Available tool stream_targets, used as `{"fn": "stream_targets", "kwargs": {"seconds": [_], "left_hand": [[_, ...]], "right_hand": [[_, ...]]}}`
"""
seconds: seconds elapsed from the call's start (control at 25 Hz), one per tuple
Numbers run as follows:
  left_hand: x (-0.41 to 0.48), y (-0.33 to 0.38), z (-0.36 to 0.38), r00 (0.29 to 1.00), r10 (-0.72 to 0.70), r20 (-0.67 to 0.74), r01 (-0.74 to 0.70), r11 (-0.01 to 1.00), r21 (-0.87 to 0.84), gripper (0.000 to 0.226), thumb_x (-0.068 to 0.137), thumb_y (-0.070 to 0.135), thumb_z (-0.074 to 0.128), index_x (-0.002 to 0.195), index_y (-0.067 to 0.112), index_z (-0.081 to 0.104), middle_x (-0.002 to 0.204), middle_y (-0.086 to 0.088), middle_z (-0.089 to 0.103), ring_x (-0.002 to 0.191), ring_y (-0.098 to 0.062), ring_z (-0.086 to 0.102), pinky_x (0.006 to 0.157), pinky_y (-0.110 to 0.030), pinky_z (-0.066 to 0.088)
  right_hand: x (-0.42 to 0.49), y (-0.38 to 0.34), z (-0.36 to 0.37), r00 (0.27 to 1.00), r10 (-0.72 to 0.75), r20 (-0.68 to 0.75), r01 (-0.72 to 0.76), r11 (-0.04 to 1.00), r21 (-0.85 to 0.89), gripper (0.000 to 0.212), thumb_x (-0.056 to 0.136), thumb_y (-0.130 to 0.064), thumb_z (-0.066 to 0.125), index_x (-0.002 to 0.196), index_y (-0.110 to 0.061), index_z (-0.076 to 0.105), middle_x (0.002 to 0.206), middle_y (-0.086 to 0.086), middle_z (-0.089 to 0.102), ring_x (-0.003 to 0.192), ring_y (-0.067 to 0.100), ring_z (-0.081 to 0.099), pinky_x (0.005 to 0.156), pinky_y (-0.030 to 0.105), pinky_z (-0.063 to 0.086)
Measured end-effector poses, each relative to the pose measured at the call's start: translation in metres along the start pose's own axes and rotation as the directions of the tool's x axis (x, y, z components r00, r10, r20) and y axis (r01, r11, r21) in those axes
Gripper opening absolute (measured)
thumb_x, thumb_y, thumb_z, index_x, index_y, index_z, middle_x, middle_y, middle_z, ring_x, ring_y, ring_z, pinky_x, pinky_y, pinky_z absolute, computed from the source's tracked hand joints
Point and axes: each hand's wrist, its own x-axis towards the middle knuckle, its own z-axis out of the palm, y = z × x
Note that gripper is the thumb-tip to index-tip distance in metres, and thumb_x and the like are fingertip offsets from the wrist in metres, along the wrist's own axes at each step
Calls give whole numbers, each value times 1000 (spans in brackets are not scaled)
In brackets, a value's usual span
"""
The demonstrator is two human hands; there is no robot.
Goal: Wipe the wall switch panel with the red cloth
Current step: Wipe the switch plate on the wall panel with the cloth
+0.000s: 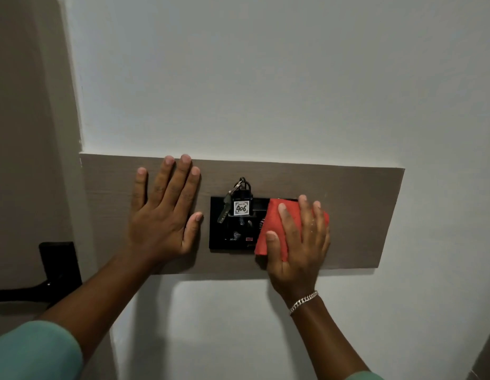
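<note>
— How was the left hand (pixel 163 212) placed?
— Flat, palm down, fingers spread toward twelve o'clock, its forearm running in from seven o'clock.
— And the right hand (pixel 298 242)?
— At three o'clock of it, fingers splayed, pressing forward, bracelet on the wrist.
</note>
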Motion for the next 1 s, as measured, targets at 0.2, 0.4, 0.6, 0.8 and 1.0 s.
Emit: {"fn": "stream_targets", "kwargs": {"seconds": [0.2,0.4,0.6,0.8,1.0], "left_hand": [[0,-1,1,1000,7,-10,-7,1000,-6,72,92,41,34,154,8,18,160,-15,19,151,-30,8,118,-58,10],[0,-1,1,1000,8,-23,-8,1000,-10,72,92,41,35,154,9,17,161,-14,18,150,-30,10,119,-58,10],[-1,-2,1,1000,1,-26,-2,1000,-29,72,92,41,36,154,9,17,161,-13,17,151,-29,9,119,-58,9],[0,-2,1,1000,11,-16,-12,999,-41,72,92,41,37,154,9,18,161,-13,17,150,-30,10,118,-59,12],[0,-2,0,1000,13,-19,-13,999,-29,72,92,42,36,153,9,19,161,-14,18,150,-30,10,118,-59,11]], "right_hand": [[14,-22,4,999,38,-13,-38,999,17,41,99,-44,41,131,-26,59,149,11,50,144,33,37,116,54,31],[25,-20,3,973,227,-51,-221,970,98,35,96,-38,49,125,-24,62,147,11,51,144,33,36,114,57,32],[24,-12,0,989,138,-46,-133,986,96,31,94,-36,51,120,-24,63,142,13,53,142,33,39,111,59,34],[21,-26,4,996,82,-25,-79,993,89,32,94,-39,51,118,-24,66,142,13,54,143,31,37,114,55,32],[17,-37,10,939,336,-76,-326,938,118,37,96,-38,48,130,-27,60,150,12,47,146,31,33,118,55,28]]}}
